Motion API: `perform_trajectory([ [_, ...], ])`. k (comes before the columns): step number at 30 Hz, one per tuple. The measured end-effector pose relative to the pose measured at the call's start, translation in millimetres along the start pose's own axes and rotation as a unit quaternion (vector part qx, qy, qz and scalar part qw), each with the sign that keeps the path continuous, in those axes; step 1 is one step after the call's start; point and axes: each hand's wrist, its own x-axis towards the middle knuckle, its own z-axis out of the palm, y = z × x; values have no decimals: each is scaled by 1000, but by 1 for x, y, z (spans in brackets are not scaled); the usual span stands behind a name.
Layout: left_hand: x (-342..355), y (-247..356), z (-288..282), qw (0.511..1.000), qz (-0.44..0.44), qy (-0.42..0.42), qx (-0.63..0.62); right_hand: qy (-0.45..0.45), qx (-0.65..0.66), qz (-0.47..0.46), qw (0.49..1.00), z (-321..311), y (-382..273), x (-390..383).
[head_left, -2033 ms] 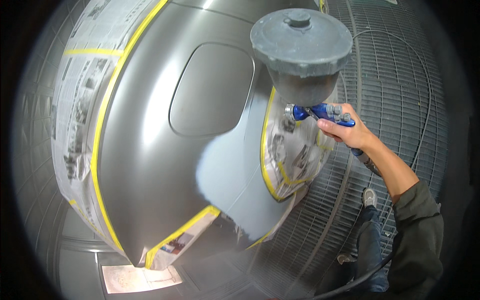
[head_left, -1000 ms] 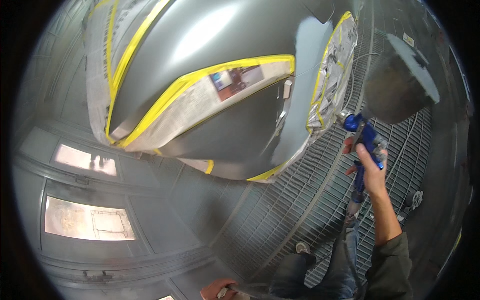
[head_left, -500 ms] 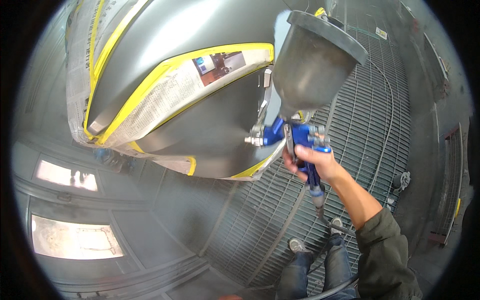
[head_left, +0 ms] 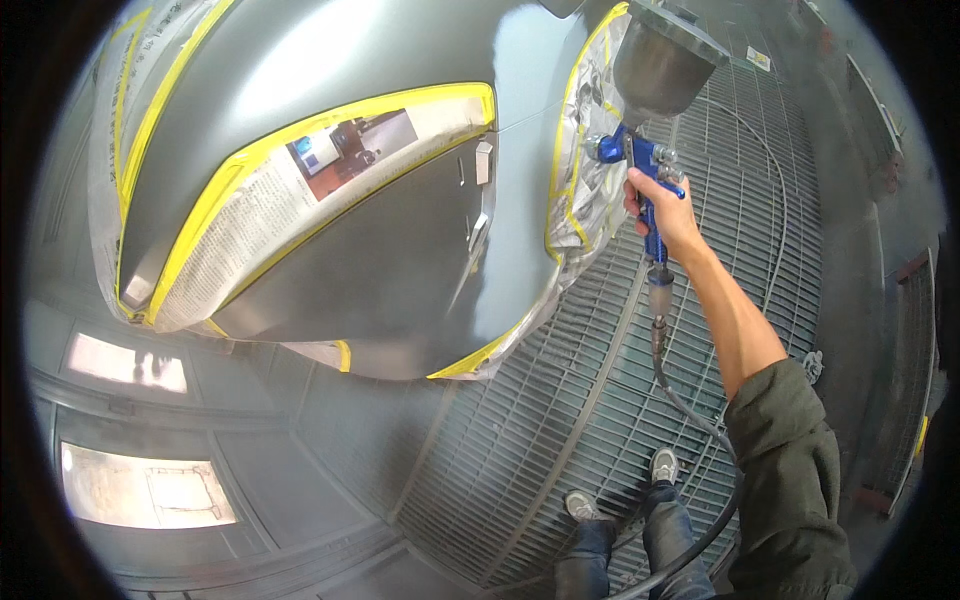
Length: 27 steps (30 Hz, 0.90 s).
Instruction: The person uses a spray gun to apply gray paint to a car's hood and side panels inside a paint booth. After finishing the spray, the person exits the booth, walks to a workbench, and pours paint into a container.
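Observation:
My right hand (head_left: 668,212) is wrapped round the grip of a blue spray gun (head_left: 640,150), with a large grey cup (head_left: 662,72) on top. A hose (head_left: 690,412) runs down from its handle. The nozzle points left toward paper-masked edging beside a car body panel (head_left: 390,265); a gap to it seems to remain, though the distance is hard to judge. Dark grey coating covers most of the panel, and a pale blue-grey band (head_left: 515,200) runs along its right side. Newspaper (head_left: 262,215) edged with yellow tape (head_left: 232,170) covers an opening in it. My left hand is out of view.
Metal floor grating (head_left: 540,430) lies under my shoes (head_left: 582,506). A thin cable (head_left: 782,210) crosses the grating at the right, near a crumpled light scrap (head_left: 812,366). Grey booth walls with bright windows (head_left: 145,487) stand at the left.
My right hand has carried the spray gun up and to the right, past the panel's right side. More of the pale band and its masked edge shows. The view has shifted too.

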Motion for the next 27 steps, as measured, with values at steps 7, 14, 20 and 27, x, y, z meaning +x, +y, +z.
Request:
perform_trajectory([
  [7, -15, -2, 24, 998, 6, -35, 43, 2, -39, 13, 999, -14, 14, -13],
  [14, -22, -14, 37, 998, -28, -41, -39, -189, -14, 55, 980, 45, 16, -120],
  [20, -32, -32, 39, 998, -45, -44, -22, -373, 66, 107, 919, 68, 39, -148],
  [27, -37, -55, 55, 998, -32, -43, -29, -168, -7, 50, 984, 42, 82, -116],
])
